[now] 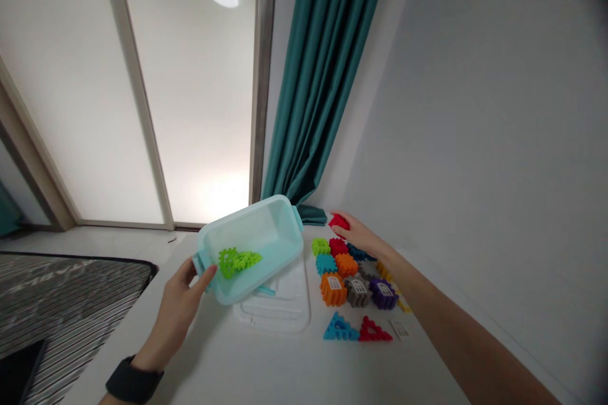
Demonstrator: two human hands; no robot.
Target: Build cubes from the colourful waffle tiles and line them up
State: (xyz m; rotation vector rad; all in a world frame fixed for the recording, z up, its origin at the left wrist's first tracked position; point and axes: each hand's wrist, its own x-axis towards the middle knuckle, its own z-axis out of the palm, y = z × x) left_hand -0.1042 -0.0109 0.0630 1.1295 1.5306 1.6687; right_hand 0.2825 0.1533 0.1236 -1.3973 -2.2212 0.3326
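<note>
My left hand (183, 297) grips the handle end of a light-blue plastic box (256, 228), tilted above its whitish lid (285, 304). Several bright green toothed pieces (237, 261) lie inside the box. At the back of the table, my right hand (358, 234) has its fingers closed on a red piece (339, 222). Below that hand stand rows of toothed blocks, among them an orange block (333, 291), a grey block (358, 292) and a purple block (384, 293). My right forearm hides part of the yellow pieces (403, 300).
In front of the rows lie a blue triangle (341, 328), a red triangle (374, 330) and a small printed label (399, 330). A teal curtain (323, 76) hangs behind the white table (266, 367). The wall (494, 139) runs along the right side.
</note>
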